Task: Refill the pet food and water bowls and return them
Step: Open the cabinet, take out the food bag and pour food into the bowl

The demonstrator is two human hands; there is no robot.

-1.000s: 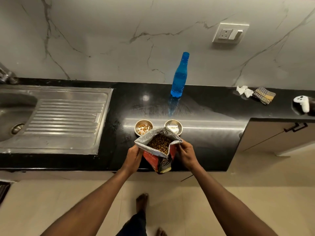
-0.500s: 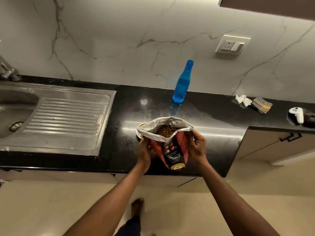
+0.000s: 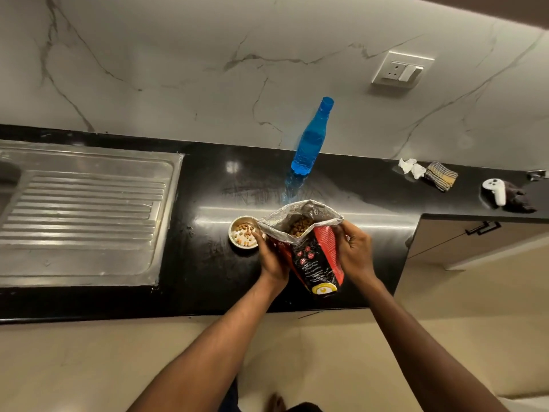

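Pet food bag (image 3: 312, 257), red and black with a silver foil lining, held above the near part of the black countertop (image 3: 208, 263) with its mouth open and brown kibble (image 3: 298, 226) visible inside. Head view: the left hand (image 3: 271, 260) grips the bag's left side, fingers curled and pressed against the wrapper; the right hand (image 3: 355, 251) grips the right side just under the folded foil rim, thumb and fingers pinching the wrapper between them. Just beyond the left fingertips, partly covered by the bag's rim, a small steel food bowl (image 3: 242, 236) rests on the counter with a thin scatter of kibble in it. Past the bag's mouth, farther from both hands, a blue bottle (image 3: 310, 138) stands near the marble wall. Well to the left of the left hand lies the steel sink drainboard (image 3: 83, 209). Well to the right of the right fingers lie crumpled tissue (image 3: 411, 168), a checked cloth (image 3: 441, 176) and a white controller (image 3: 495, 190).
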